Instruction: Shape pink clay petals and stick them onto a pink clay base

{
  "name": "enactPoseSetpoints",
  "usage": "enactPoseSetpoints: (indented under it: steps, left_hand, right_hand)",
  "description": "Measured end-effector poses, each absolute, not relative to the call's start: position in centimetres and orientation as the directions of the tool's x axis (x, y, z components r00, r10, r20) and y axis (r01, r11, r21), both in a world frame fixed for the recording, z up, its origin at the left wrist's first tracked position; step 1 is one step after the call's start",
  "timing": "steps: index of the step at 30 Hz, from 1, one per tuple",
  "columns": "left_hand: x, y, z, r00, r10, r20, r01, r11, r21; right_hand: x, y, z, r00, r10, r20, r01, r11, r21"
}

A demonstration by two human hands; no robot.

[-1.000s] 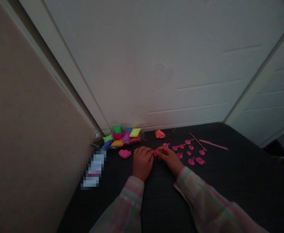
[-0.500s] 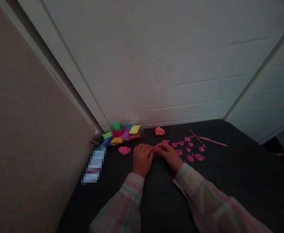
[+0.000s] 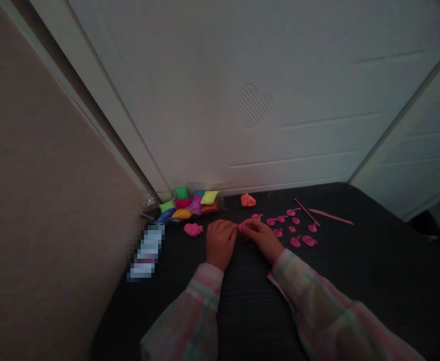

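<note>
Between the fingertips of both hands is a small piece of pink modelling clay (image 3: 241, 227). My left hand (image 3: 220, 242) is closed, with thumb and forefinger pinching its left end. From the other side my right hand (image 3: 262, 237) pinches it too, the fingers bent and partly covering it. A larger pink clay lump (image 3: 193, 229) lies left of my left hand. Several small flattened pink clay pieces (image 3: 295, 241), some with thin tails, are spread to the right of my right hand; a few lie partly behind it.
Bagged packets of coloured clay (image 3: 182, 214) lie at the back left. An orange clay lump (image 3: 248, 200) sits near the white panel (image 3: 189, 100). Two thin pink tools, a stick (image 3: 307, 212) and a flat blade (image 3: 330, 216), rest at the right on the dark table (image 3: 250, 311).
The camera view has shifted slightly. Both hands stay in nearly the same place, still pinching the pink clay piece, with only small finger movement.
</note>
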State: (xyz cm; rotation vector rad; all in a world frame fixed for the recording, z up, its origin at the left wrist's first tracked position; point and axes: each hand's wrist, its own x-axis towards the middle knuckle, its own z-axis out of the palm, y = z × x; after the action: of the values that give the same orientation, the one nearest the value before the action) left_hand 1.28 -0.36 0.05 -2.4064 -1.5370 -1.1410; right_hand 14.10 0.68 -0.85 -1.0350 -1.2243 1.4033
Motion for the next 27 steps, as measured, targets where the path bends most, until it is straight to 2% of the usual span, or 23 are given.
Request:
enactPoseSetpoints:
  steps: [15, 27]
  left_hand:
    - [1.31, -0.46, 0.07, 0.217, 0.764, 0.607, 0.821, -0.479, 0.31]
    - [1.31, -0.42, -0.08, 0.236, 0.786, 0.572, 0.844, -0.458, 0.281]
  right_hand:
    - [14.1, 0.64, -0.78, -0.158, 0.987, -0.017, -0.122, -0.037, -0.992]
    - [14.02, 0.85, -1.37, -0.143, 0.989, -0.045, -0.205, -0.074, -0.976]
